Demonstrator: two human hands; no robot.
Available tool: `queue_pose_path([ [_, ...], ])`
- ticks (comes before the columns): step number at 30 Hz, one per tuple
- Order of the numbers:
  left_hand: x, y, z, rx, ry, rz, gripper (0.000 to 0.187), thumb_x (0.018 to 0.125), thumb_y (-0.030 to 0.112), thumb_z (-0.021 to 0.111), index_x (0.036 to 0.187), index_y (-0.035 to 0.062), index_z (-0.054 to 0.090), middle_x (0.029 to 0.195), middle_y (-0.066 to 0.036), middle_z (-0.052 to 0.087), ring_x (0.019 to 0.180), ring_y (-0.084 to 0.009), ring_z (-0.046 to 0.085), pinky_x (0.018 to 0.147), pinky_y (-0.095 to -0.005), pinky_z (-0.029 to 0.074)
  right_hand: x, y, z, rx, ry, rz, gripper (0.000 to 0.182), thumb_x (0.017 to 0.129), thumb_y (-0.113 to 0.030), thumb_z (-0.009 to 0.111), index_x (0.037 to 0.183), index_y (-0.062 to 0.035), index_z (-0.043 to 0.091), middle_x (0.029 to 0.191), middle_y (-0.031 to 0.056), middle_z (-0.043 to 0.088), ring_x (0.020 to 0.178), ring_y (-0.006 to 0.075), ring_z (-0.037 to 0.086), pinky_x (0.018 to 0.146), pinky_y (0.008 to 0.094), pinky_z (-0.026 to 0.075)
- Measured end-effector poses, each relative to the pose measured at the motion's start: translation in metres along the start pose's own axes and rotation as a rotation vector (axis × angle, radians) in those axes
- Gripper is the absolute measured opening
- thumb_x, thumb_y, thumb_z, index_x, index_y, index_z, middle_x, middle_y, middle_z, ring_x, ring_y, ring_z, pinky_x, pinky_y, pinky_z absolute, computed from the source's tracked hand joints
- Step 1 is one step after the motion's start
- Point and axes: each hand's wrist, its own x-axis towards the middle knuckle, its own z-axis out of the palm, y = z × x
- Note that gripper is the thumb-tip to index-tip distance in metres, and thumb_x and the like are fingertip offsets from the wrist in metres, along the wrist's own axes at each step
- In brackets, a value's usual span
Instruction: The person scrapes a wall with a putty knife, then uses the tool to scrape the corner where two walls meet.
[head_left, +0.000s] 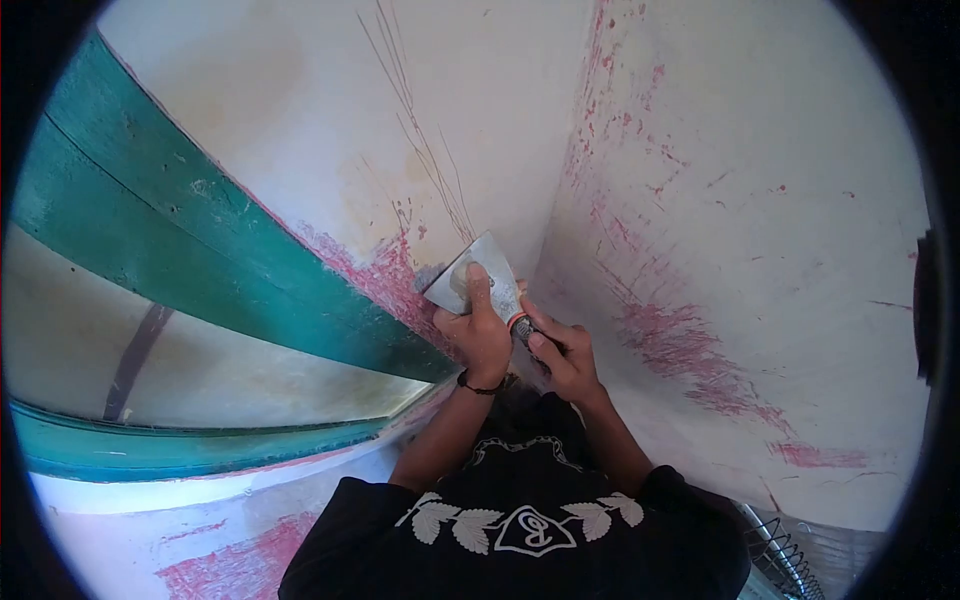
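A scraper (503, 280) with a broad metal blade and a dark handle is in both my hands. Its blade edge lies right at a rough pink, partly bared patch (390, 272) of the white wall, beside the green wooden frame. My left hand (482, 328) is closed on the blade, its thumb pressed along the flat face. Behind it, my right hand (566, 358) wraps round the handle, close to the orange ring at the blade's base. Thin scratch lines (430, 160) run up the wall above the blade.
On the left, the green frame (230, 250) curves around a pale panel (250, 360). The right wall (800, 250) meets the other in a corner and has scraped pink patches (665, 340). Metal wire coils (780, 550) stand at the lower right.
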Motion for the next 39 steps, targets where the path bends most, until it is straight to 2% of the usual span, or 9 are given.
queue_pose_path([
  [7,0.007,0.013,0.009,0.010,-0.012,0.063,0.033,0.099,0.024,0.063,0.094,-0.0081,0.065,0.083,-0.014,0.070,0.065,-0.0198,0.068,0.059,-0.0317,0.056,0.011,0.007,0.002,-0.004,0.015,-0.130,0.046,0.099,-0.014,0.056,0.142,0.0010,0.053,0.068,-0.0006,0.057,0.055,0.0062,0.048,0.052,0.0240,0.038],
  [11,0.003,0.021,0.017,-0.002,-0.013,0.030,0.034,0.101,0.024,0.060,0.099,-0.0099,0.064,0.085,-0.015,0.071,0.068,-0.0208,0.070,0.062,-0.0325,0.057,0.010,-0.008,0.001,-0.003,0.022,-0.072,0.045,0.098,-0.013,0.056,0.141,0.0017,0.053,0.069,-0.0002,0.057,0.056,0.0062,0.048,0.053,0.0239,0.039],
  [14,-0.007,0.011,0.001,0.126,0.031,0.070,0.035,0.101,0.024,0.061,0.099,-0.0099,0.065,0.085,-0.015,0.071,0.068,-0.0210,0.069,0.062,-0.0324,0.057,-0.002,0.009,0.006,-0.005,0.015,-0.086,0.045,0.099,-0.013,0.055,0.141,0.0020,0.053,0.070,0.0001,0.058,0.056,0.0061,0.048,0.053,0.0237,0.039],
  [23,-0.006,0.002,0.001,0.021,0.034,0.042,0.030,0.099,0.022,0.062,0.093,-0.0069,0.063,0.080,-0.015,0.068,0.064,-0.0202,0.067,0.058,-0.0326,0.056,-0.007,0.017,0.002,0.007,-0.006,-0.065,0.044,0.099,-0.012,0.055,0.141,0.0005,0.053,0.069,0.0005,0.059,0.057,0.0059,0.048,0.055,0.0238,0.040],
  [26,0.001,0.006,0.003,0.031,-0.002,-0.016,0.035,0.100,0.024,0.062,0.098,-0.0108,0.063,0.085,-0.015,0.069,0.068,-0.0220,0.069,0.061,-0.0333,0.058,-0.002,0.021,0.008,0.113,0.031,-0.046,0.043,0.099,-0.012,0.055,0.141,-0.0011,0.055,0.071,0.0004,0.060,0.059,0.0059,0.048,0.058,0.0238,0.041],
  [29,0.014,0.037,0.030,0.112,-0.044,0.185,0.035,0.100,0.024,0.063,0.098,-0.0117,0.063,0.085,-0.015,0.069,0.068,-0.0224,0.070,0.061,-0.0342,0.059,0.017,-0.005,0.016,0.270,0.076,-0.038,0.042,0.099,-0.011,0.054,0.140,-0.0006,0.055,0.077,0.0011,0.062,0.061,0.0066,0.048,0.059,0.0236,0.042],
  [32,0.015,0.053,0.040,0.015,-0.071,0.172,0.035,0.100,0.024,0.062,0.099,-0.0117,0.064,0.087,-0.016,0.070,0.069,-0.0218,0.070,0.062,-0.0338,0.059,0.029,-0.025,0.010,0.207,0.028,-0.092,0.043,0.099,-0.012,0.054,0.141,-0.0003,0.054,0.081,0.0018,0.063,0.064,0.0065,0.049,0.062,0.0237,0.043],
  [37,-0.009,0.001,-0.011,0.021,0.008,0.069,0.035,0.102,0.023,0.059,0.101,-0.0114,0.065,0.088,-0.016,0.071,0.069,-0.0212,0.069,0.063,-0.0319,0.057,-0.004,0.018,0.005,0.002,-0.022,-0.061,0.046,0.098,-0.016,0.058,0.141,-0.0009,0.054,0.082,0.0035,0.064,0.069,0.0058,0.049,0.066,0.0242,0.045],
  [39,-0.013,-0.012,-0.026,0.051,0.021,0.056,0.035,0.102,0.023,0.059,0.101,-0.0113,0.066,0.088,-0.016,0.071,0.069,-0.0208,0.069,0.064,-0.0313,0.056,-0.018,0.037,0.019,-0.042,0.020,-0.110,0.046,0.097,-0.012,0.058,0.141,-0.0005,0.054,0.074,0.0005,0.061,0.060,0.0065,0.050,0.058,0.0242,0.043],
])
